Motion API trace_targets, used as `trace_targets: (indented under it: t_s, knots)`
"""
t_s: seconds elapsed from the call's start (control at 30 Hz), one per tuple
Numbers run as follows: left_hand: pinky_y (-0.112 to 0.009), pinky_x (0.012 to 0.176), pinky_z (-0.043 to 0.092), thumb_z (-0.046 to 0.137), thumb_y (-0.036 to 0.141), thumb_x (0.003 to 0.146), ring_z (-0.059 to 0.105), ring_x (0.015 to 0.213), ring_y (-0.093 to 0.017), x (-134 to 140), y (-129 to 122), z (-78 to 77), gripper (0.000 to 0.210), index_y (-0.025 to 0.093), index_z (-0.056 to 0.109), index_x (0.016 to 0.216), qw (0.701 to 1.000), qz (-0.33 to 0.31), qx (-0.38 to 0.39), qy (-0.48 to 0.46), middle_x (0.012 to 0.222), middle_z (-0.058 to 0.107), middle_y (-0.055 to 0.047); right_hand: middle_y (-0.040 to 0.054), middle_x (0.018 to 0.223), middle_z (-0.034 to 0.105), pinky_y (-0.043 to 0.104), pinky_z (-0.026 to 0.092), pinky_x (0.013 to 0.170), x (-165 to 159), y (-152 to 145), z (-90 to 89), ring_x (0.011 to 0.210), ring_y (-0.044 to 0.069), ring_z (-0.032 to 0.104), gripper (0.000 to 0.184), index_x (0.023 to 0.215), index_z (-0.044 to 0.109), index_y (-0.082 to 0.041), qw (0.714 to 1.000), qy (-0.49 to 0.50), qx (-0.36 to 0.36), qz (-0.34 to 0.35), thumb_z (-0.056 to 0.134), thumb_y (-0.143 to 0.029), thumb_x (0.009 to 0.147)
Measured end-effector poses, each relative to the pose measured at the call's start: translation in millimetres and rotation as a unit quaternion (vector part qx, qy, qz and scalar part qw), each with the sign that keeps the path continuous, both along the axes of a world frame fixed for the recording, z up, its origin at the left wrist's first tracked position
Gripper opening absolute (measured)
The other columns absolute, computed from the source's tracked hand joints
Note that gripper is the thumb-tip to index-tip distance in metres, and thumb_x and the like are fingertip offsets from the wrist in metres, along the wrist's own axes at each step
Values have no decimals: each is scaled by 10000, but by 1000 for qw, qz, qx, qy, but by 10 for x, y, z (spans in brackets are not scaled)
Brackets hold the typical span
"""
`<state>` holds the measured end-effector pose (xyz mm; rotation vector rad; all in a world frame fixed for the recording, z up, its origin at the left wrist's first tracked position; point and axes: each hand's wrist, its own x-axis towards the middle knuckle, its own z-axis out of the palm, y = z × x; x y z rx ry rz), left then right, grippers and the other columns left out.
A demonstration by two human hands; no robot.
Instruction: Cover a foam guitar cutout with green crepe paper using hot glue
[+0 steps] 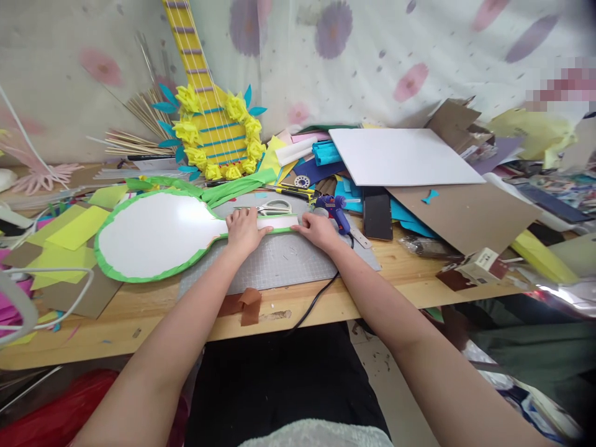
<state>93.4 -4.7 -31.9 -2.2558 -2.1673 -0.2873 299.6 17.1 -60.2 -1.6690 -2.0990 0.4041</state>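
A white lute-shaped board (pixel 156 233) with a rounded body and a narrow neck lies flat, green paper covering its edge. My left hand (pixel 245 231) is closed over the neck near the body, fingers on the far side and thumb on the near side. At the neck's end, my right hand (pixel 321 230) pinches the green-covered edge; its curled fingers hide that tip. Below the neck is a grey cutting mat (pixel 274 267). Just beyond it lie light-handled scissors (pixel 274 206) and a blue glue gun (pixel 336 210), close to my right hand. Green crepe paper (pixel 237 188) lies behind the board.
A yellow paper guitar (pixel 218 133) with yellow flowers leans at the back. Behind the glue gun are a phone (pixel 377 214), a white foam board (pixel 405 158) and cardboard (pixel 465 217). Yellow sheets (pixel 77 233) lie left. A black cable (pixel 319 295) crosses the table's front edge.
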Motion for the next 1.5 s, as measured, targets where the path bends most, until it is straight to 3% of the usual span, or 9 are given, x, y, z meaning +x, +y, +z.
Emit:
trace_targets:
  t_s: [0.17, 0.3, 0.5, 0.63, 0.9, 1.1, 1.2, 1.33, 1.5]
  knots:
    - [-419, 943, 328, 577, 497, 839, 487, 1133, -319, -10, -3, 15, 444, 176, 554, 1145, 1000, -11, 4, 6, 1187, 603, -142, -7, 655, 540, 253, 239, 563, 23, -19, 7, 604, 137, 435, 278, 661, 439, -207, 1000, -14, 6, 26, 564, -350, 865]
    - [-425, 959, 316, 567, 486, 846, 475, 1144, -319, -21, -15, 18, 417, 188, 569, 1138, 1000, -20, 14, 15, 1208, 601, -136, 6, 660, 535, 269, 254, 582, 6, -37, 14, 623, 155, 460, 238, 679, 452, -209, 999, -28, 34, -18, 501, -295, 896]
    - [-446, 955, 319, 489, 472, 887, 474, 1140, -314, -34, -31, -54, 369, 209, 590, 1126, 998, -32, 43, 15, 1187, 631, -130, 93, 909, 579, 324, 380, 762, -291, -34, -29, 907, 244, 509, 261, 845, 517, -198, 986, -18, 166, 29, 553, -455, 870]
    - [-468, 999, 286, 432, 474, 912, 460, 1186, -308, -140, -13, -11, 377, 216, 632, 1100, 996, -71, 54, 8, 1207, 645, -116, 136, 1015, 539, 403, 381, 871, -437, -7, -89, 1004, 288, 458, 296, 912, 535, -179, 983, -28, 178, 27, 595, -461, 844]
    - [-456, 1044, 264, 616, 473, 800, 397, 1314, -308, -597, 213, 117, 427, 356, 648, 1209, 985, -168, -39, -14, 1369, 573, -10, 113, 963, 541, 420, 379, 856, -442, -40, -123, 941, 278, 459, 210, 847, 541, -201, 974, -7, 224, 26, 583, -406, 856]
    - [-441, 1050, 289, 619, 403, 799, 445, 1287, -290, -618, 269, 18, 416, 360, 651, 1211, 985, -145, -65, -62, 1284, 639, 0, 108, 938, 594, 395, 379, 852, -406, -63, -56, 941, 257, 503, 187, 850, 568, -195, 977, 7, 213, 12, 445, -308, 935]
    - [-465, 1049, 288, 579, 391, 827, 459, 1269, -288, -613, 247, -25, 405, 373, 637, 1227, 986, -145, -56, -62, 1293, 633, 13, 107, 958, 645, 377, 407, 851, -405, -85, -29, 941, 238, 555, 240, 956, 610, -182, 975, 15, 199, 100, 380, -251, 961]
    - [-473, 1053, 281, 520, 410, 858, 468, 1248, -276, -624, 221, -45, 409, 362, 621, 1252, 985, -154, -45, -63, 1300, 629, 12, 120, 1135, 652, 374, 432, 932, -460, -147, -23, 1071, 213, 577, 312, 1177, 588, -171, 941, -5, 190, 280, 373, -188, 952]
    - [-465, 1080, 244, 461, 378, 880, 456, 1255, -257, -646, 220, 9, 418, 355, 606, 1271, 983, -168, -61, -48, 1318, 616, 11, 159, 1232, 621, 440, 393, 1023, -524, -172, -13, 1248, 227, 496, 328, 1241, 556, -160, 930, -56, 180, 315, 404, -193, 951]
